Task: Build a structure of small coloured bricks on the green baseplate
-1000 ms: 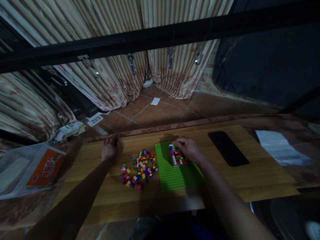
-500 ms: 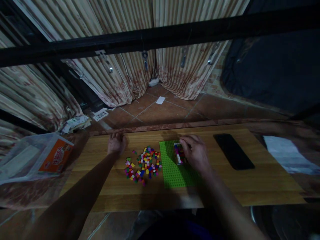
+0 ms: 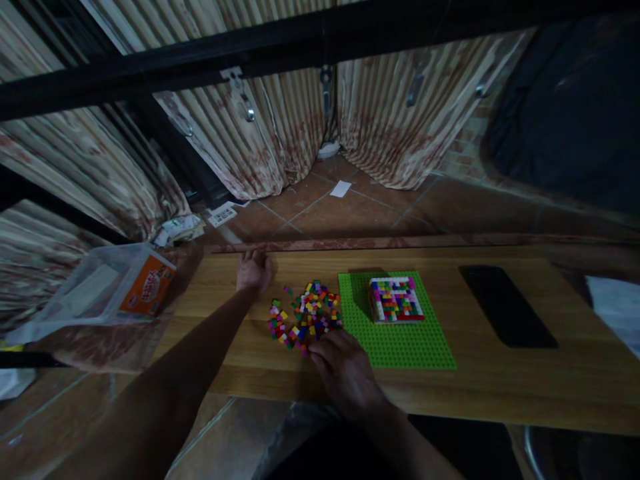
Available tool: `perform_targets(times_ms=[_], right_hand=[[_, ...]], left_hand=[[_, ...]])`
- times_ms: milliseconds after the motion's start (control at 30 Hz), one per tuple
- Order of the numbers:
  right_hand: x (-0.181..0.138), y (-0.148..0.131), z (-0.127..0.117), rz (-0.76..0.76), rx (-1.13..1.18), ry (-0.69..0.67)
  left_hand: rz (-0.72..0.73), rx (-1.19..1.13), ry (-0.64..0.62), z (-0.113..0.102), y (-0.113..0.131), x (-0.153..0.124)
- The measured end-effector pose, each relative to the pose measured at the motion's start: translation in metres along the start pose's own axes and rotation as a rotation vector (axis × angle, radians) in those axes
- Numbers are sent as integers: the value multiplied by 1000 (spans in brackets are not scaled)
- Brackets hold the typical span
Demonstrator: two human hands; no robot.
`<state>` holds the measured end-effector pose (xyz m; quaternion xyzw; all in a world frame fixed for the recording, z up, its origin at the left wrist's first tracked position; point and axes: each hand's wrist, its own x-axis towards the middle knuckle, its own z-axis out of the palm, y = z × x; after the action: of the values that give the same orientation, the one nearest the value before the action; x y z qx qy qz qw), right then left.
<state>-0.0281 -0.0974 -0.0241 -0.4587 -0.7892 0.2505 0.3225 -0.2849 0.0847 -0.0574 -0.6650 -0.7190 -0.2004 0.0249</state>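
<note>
A green studded baseplate [image 3: 403,350] lies on the wooden table. On it stands a rectangular build of small toy bricks [image 3: 397,300], with multicoloured pieces inside a mostly white and red outline. Left of the plate is a loose pile of tiny coloured bricks [image 3: 311,303]. My right hand [image 3: 345,367] reaches over the pile's near edge, thumb and forefinger slightly apart at the bricks; I see nothing held. Beyond the pile's left side, my left hand [image 3: 253,270] rests on the table near its far edge, holding nothing, its fingers loosely bent.
A black phone-like slab [image 3: 507,305] lies right of the baseplate on the table [image 3: 235,370]. A clear plastic box [image 3: 107,273] with an orange label stands at the left. White paper [image 3: 617,310] is at the right. A dark bar crosses above, before striped curtains.
My right hand has left the brick build and moved left and nearer to me, to the loose bricks. The build is now uncovered. The view has shifted; my left hand stays on the table.
</note>
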Motion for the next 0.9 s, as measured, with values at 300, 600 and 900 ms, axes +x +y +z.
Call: perform_targets(times_ms=[300, 600, 900], right_hand=[[9, -2, 25, -30, -269, -53], [10, 2, 27, -2, -78, 44], [2, 8, 2, 333, 677, 130]], left_hand=[[0, -10, 7, 1, -1, 0], [8, 32, -4, 1, -2, 0], [28, 44, -1, 0, -1, -1]])
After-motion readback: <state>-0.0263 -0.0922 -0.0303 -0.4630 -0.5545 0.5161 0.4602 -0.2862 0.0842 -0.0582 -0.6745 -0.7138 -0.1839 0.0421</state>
